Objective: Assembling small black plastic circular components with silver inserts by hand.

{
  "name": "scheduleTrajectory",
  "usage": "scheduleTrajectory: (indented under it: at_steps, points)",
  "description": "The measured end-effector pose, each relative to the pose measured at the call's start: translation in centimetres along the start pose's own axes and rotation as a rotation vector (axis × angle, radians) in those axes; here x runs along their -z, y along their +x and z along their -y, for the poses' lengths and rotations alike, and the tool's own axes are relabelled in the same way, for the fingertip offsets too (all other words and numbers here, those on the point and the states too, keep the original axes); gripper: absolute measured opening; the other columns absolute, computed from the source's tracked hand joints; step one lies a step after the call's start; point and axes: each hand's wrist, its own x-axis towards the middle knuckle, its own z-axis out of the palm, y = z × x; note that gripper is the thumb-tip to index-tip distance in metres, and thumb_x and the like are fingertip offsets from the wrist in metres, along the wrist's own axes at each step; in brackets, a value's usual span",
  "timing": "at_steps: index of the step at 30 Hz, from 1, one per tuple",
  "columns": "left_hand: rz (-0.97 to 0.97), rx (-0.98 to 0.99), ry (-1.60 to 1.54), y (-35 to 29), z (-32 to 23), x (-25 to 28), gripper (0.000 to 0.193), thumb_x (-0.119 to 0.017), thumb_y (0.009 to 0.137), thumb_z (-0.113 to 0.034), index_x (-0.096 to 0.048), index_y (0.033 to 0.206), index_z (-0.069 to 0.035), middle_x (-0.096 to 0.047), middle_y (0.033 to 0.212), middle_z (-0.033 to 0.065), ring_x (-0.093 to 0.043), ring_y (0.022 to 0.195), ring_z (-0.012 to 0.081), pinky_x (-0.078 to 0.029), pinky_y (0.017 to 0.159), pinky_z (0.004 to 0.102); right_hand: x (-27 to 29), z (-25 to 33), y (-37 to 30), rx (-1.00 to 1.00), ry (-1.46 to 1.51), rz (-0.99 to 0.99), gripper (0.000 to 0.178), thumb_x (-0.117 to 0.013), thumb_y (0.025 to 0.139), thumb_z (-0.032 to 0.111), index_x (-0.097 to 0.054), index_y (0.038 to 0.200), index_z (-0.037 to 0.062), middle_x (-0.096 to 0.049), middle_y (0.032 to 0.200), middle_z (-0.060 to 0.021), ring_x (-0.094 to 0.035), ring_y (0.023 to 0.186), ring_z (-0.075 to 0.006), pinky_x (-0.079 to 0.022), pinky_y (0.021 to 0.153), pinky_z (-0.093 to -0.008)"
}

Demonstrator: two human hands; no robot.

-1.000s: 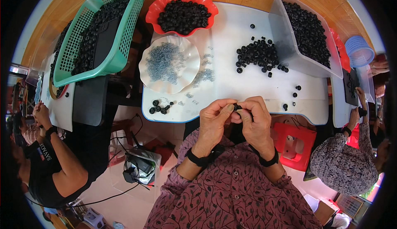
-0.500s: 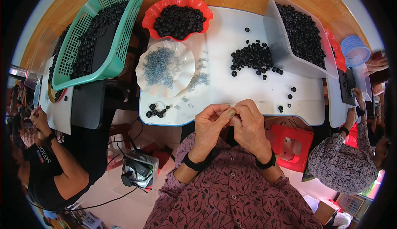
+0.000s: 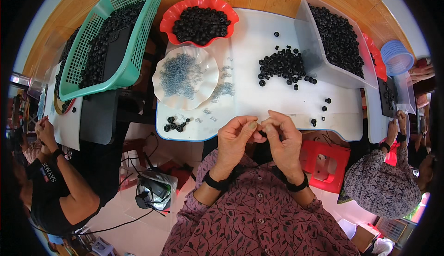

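Both hands meet just off the near edge of the white table point(image 3: 259, 108). My left hand point(image 3: 237, 138) is closed, thumb pressed against the bent fingers. Beside it, my right hand point(image 3: 284, 140) has its forefinger raised while the other fingers bend in toward the left fingertips. Something small and dark shows between them, too hidden to name. Beyond the hands lies a pile of small black knob-like parts point(image 3: 281, 65). A white scalloped plate point(image 3: 210, 89) holds many small pale springs point(image 3: 178, 78). More springs point(image 3: 224, 89) lie loose beside it.
A red fluted bowl point(image 3: 167, 25) and a clear bin point(image 3: 319, 62) hold black parts. At the left stands a green basket point(image 3: 132, 66). A few assembled-looking black pieces point(image 3: 173, 126) sit at the near left corner. People work on both sides; a red stool point(image 3: 340, 156) stands below.
My right hand has loosened: its forefinger has lifted and its thumb has shifted away from the left thumb. My left hand stays nearly in place.
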Motion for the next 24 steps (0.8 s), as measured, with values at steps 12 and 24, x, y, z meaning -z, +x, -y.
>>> scheduleTrajectory:
  at_steps: [12, 24]
  points:
    - [0.08, -0.114, 0.013, -0.2, 0.8, 0.6, 0.02, -0.059, 0.096, -0.009, -0.059, 0.112, 0.003, -0.052, 0.089, -0.0024, -0.051, 0.079, 0.006, -0.046, 0.075, 0.0196, -3.0, 0.2, 0.3, -0.145, 0.016, 0.149, 0.052, -0.068, 0.09, 0.034, -0.054, 0.122, -0.0054, -0.063, 0.093, -0.0089, -0.058, 0.084, -0.0124, -0.049, 0.073, -0.0268]
    - [0.15, -0.168, -0.166, -0.3, 0.5, -0.1, 0.019, -0.057, 0.098, -0.011, -0.059, 0.11, 0.003, -0.058, 0.092, 0.0027, -0.055, 0.084, 0.0092, -0.048, 0.076, 0.0228, -2.8, 0.7, 0.4, -0.223, 0.012, 0.151, 0.06, -0.077, 0.082, 0.031, -0.054, 0.123, -0.0053, -0.062, 0.091, -0.0095, -0.058, 0.084, -0.0118, -0.05, 0.074, -0.026]
